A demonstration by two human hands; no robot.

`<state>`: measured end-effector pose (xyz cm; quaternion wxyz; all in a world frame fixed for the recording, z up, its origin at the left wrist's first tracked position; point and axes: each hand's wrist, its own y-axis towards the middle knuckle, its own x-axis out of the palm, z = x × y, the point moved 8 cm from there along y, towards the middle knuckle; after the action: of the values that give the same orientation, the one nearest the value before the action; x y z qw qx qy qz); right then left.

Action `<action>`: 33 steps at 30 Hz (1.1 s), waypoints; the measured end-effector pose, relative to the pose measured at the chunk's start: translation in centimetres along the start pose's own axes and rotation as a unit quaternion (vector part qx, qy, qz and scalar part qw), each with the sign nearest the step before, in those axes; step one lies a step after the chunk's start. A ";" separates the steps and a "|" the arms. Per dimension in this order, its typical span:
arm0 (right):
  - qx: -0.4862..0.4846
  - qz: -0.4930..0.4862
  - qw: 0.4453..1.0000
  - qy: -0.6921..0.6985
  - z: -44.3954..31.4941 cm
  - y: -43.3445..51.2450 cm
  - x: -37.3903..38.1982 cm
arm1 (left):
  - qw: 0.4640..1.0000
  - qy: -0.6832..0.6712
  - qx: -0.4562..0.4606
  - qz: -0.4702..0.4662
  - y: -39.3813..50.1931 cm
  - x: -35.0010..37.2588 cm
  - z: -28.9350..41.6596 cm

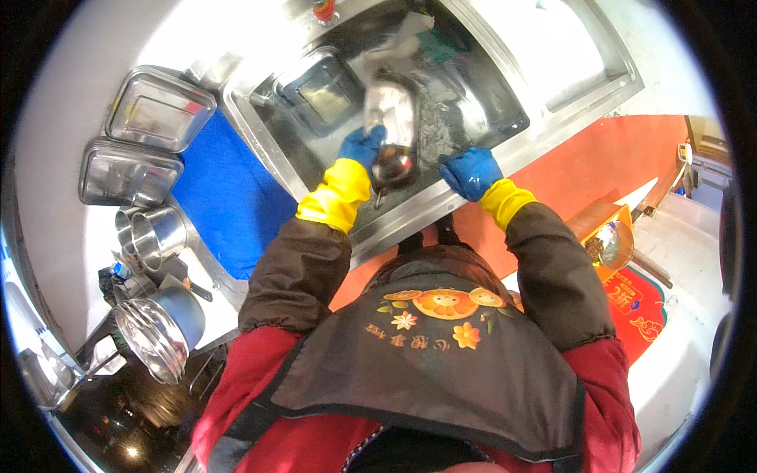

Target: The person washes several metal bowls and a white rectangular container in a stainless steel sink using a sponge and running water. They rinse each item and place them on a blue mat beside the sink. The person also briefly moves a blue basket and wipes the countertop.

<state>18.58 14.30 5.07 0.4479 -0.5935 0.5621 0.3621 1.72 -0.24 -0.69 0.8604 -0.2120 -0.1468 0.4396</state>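
My left hand (pixel 362 145), in a blue rubber glove with a yellow cuff, grips the side of a shiny metal container (pixel 391 115) inside the stainless steel sink (pixel 414 214). The container is tipped up and blurred, and drips hang at its near end. At the sink's front rim, my right hand (pixel 473 173) wears a matching glove with its fingers curled; whether something is in them cannot be made out. A rectangular metal tray (pixel 324 97) rests in the basin left of the container. Towards the back of the basin lies a green cloth-like item (pixel 440 47).
Left of the sink, a blue cloth (pixel 233 189) covers the counter beside two steel trays (pixel 159 109). Metal pots (pixel 155 236) and stacked bowls (pixel 155 337) stand nearer me. A red-topped bottle (pixel 324 10) is behind the basin. At right sits an orange box (pixel 598 222).
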 end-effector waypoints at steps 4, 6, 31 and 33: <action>0.013 -0.011 1.000 -0.020 0.2 0.1 0.4 | 0.986 0.021 -0.034 0.161 -2.5 -4.8 3.2; 0.008 -0.008 1.000 -0.026 0.3 0.2 0.5 | 0.978 0.009 -0.016 0.207 -3.7 -5.2 5.1; 0.111 0.038 0.993 0.004 18.4 33.5 2.2 | 0.922 -0.070 0.033 0.380 -14.0 -6.5 2.7; 0.043 -0.050 0.998 0.002 17.4 31.5 5.6 | 0.918 -0.075 0.029 0.389 -13.9 -5.9 3.3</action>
<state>-10.75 29.79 -9.91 0.4894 -0.6022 0.5475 0.3133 6.61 -11.55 8.66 0.6138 -0.1937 -0.1038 0.7582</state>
